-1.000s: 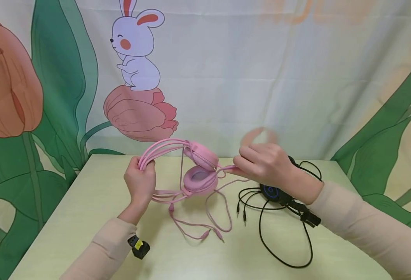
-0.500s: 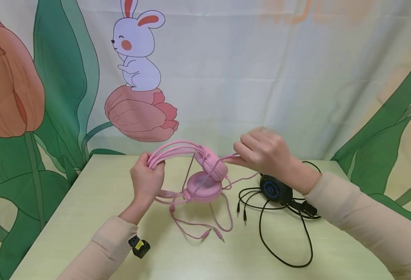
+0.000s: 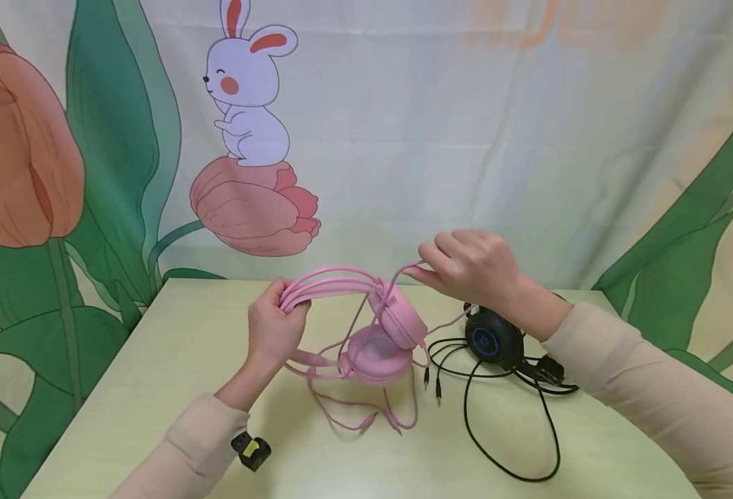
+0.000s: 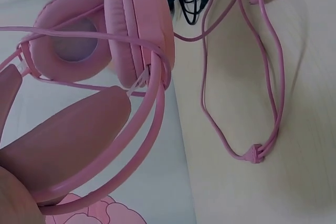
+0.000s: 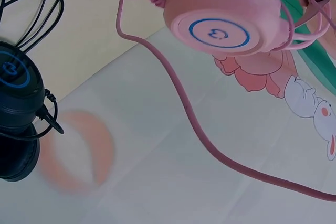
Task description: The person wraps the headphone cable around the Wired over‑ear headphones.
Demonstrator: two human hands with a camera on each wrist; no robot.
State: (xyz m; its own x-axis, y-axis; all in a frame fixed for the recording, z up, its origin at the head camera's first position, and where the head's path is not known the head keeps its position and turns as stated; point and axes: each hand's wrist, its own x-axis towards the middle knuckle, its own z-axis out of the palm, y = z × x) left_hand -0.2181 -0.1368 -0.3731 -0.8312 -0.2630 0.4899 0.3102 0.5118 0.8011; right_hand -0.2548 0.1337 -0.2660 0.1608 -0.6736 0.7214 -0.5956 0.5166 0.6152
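A pink headset (image 3: 391, 326) hangs just above the pale table (image 3: 154, 388), its two ear cups close together. My left hand (image 3: 288, 305) grips the thin pink headband wires (image 3: 335, 281) at their left end. My right hand (image 3: 418, 272) pinches the pink cable (image 3: 398, 284) above the cups, over the band. The cable's loose loops and plugs (image 3: 385, 416) lie on the table below. In the left wrist view the ear cups (image 4: 139, 30) and the cable (image 4: 262, 103) show beside my fingers (image 4: 68, 140). The right wrist view shows a cup's outer face (image 5: 220, 19) with a blue ring.
A black headset (image 3: 494, 339) with a blue ring lies on the table under my right forearm, its black cable (image 3: 510, 430) looping toward the front; it also shows in the right wrist view (image 5: 16, 82). A printed cloth backdrop (image 3: 366, 138) hangs behind the table.
Both hands have carried the pink headset to the right. My right hand has risen, drawing the pink cable up over the headband.
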